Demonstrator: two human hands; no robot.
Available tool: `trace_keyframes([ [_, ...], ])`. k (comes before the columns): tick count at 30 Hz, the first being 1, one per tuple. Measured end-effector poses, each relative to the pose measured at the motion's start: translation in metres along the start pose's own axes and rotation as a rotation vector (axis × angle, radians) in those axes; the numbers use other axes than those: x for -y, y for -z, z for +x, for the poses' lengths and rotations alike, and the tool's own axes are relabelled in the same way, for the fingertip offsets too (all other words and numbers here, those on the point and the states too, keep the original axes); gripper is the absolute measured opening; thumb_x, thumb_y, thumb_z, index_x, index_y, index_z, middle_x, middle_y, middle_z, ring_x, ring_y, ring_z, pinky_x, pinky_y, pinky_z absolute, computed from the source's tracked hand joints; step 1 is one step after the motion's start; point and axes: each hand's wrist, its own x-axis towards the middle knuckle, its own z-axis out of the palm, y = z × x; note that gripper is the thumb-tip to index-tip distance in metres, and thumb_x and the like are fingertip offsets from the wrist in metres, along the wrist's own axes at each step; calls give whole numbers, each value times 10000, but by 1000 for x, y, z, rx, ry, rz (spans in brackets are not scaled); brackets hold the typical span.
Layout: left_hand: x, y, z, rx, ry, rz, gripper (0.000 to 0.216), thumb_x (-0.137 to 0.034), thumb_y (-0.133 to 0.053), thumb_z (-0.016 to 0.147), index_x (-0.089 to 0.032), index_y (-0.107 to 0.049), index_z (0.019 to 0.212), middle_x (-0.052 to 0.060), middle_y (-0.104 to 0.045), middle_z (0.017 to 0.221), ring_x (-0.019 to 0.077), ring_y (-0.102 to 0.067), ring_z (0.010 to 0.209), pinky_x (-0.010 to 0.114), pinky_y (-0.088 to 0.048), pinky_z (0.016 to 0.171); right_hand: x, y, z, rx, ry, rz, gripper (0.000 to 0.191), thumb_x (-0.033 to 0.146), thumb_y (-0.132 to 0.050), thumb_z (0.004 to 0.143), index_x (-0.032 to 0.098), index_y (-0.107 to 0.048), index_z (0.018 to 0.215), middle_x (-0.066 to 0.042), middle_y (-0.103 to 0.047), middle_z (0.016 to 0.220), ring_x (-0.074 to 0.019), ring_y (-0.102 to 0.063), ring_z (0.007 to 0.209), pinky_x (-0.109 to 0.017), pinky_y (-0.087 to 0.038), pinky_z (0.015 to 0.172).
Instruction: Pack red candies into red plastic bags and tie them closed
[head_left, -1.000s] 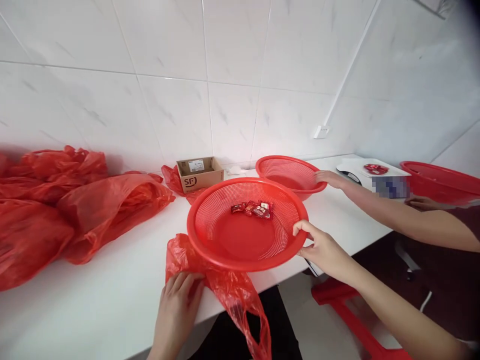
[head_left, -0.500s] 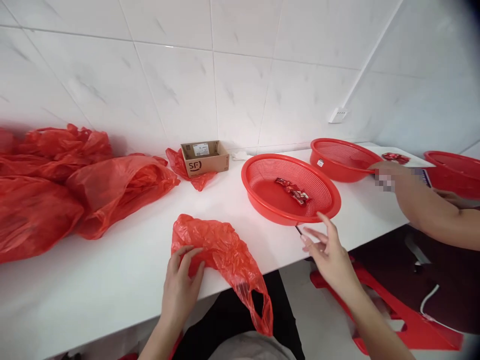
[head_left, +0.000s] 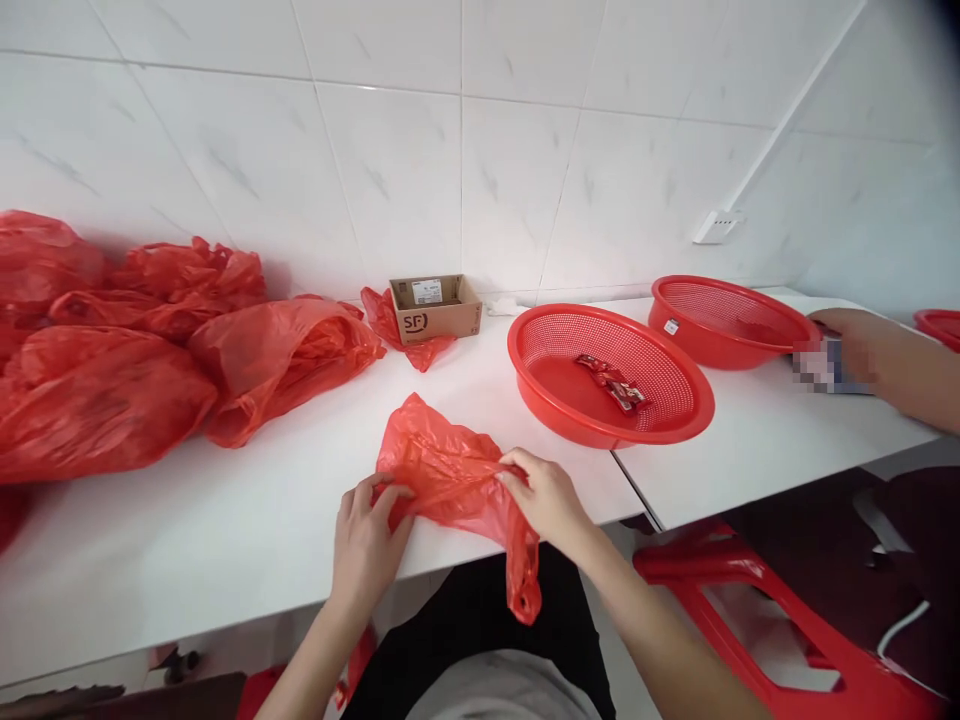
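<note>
A thin red plastic bag (head_left: pixel 450 450) lies crumpled on the white table, one handle drooping over the front edge. My left hand (head_left: pixel 367 535) rests at the bag's near left side, fingers curled onto the film and pinching it. On the right, my right hand (head_left: pixel 544 495) pinches the bag's upper right part between thumb and fingers. Beyond that hand stands a round red plastic basket (head_left: pixel 547 395) with several small red-wrapped packets (head_left: pixel 615 385) inside.
Stuffed red plastic bags (head_left: pixel 112 390) are heaped at the left. A small cardboard box (head_left: pixel 439 318) stands near the wall on red film. Another red basket (head_left: pixel 720 350) is at the back right, beside a co-worker's arm (head_left: pixel 892 360). A red stool (head_left: pixel 720 570) stands below the table.
My right hand has moved left from beside the basket and taken hold of the bag. The bag's far corner has lifted and its handle has bunched up. The view has shifted a little.
</note>
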Motion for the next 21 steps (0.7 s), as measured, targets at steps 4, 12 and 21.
trace_keyframes([
  [4, -5, 23, 13, 100, 50, -101, 209, -333, -493, 864, -229, -673, 890, 66, -656, 947, 233, -588, 842, 350, -490, 730, -7, 28, -1, -86, -56, 250, 117, 313, -495, 914, 225, -569, 888, 11, -667, 794, -156, -616, 714, -260, -456, 645],
  [12, -60, 65, 23, 333, 404, -628, 311, -509, -664, 768, -211, -599, 831, -67, -428, 576, 88, -320, 498, 198, -283, 473, 54, 72, -26, -524, 310, 88, 128, 186, -577, 875, 221, -589, 998, -43, -651, 986, -179, -617, 949, -322, -472, 865],
  [21, -67, 65, 14, 464, 642, -1329, 189, -356, -712, 786, -191, -632, 830, -4, -625, 734, 138, -611, 686, 252, -524, 668, 37, 24, -25, 108, 291, -381, 250, 119, -509, 882, 189, -665, 1065, -79, -719, 999, -208, -654, 931, -303, -466, 812],
])
